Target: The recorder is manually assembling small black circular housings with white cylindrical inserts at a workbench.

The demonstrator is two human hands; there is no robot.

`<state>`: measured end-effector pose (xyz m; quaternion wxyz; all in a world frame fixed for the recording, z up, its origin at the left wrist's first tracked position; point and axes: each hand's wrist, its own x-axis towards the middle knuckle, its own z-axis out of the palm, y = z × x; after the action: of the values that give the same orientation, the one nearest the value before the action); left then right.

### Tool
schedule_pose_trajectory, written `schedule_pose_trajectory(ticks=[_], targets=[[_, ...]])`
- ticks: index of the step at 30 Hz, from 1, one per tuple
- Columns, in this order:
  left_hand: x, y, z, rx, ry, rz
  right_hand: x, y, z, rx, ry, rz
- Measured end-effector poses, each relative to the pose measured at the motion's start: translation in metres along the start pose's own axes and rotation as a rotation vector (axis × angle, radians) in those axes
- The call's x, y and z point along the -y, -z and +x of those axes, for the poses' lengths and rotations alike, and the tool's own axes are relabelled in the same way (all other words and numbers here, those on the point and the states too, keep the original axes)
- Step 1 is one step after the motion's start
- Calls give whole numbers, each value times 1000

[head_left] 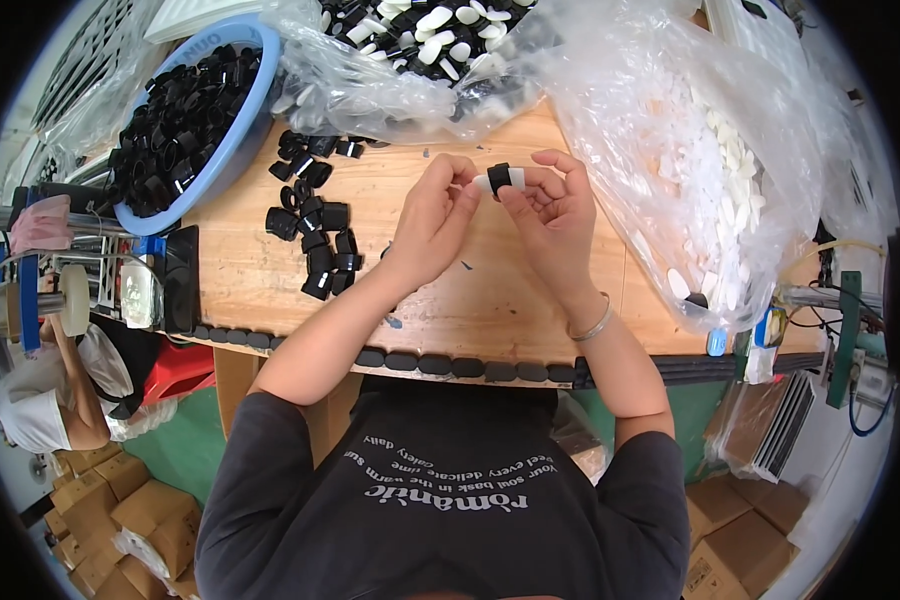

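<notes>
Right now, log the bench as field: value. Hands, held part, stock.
left hand: fingertips at the left end of the held part
right hand: thumb and fingers on the held part's right side; bracelet at the wrist
held part: white elongated piece with a black band around it
wooden tabletop: loose black rings, left of the hands
blue tub: heaped with black rings, upper left
far transparent bag: black and white pieces mixed
right transparent bag: mostly white oval pieces
</notes>
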<state>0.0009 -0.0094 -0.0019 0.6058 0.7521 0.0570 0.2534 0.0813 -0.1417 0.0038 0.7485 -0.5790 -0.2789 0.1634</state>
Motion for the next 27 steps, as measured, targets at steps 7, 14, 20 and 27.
schedule_pose_trajectory(ticks=[7, 14, 20, 27], targets=[[10, -4, -4, 47, -86, -11, 4, -1, -1, -20, 30, -76], [6, 2, 0, 43, 76, -130, 6, 1, -2, 45, 217, -320], [-2, 14, 4, 94, -196, 177, 10, 8, -2, 105, 264, -461], [-8, 25, 13, 269, -336, 280, 19, 15, 1, 192, 172, -401]])
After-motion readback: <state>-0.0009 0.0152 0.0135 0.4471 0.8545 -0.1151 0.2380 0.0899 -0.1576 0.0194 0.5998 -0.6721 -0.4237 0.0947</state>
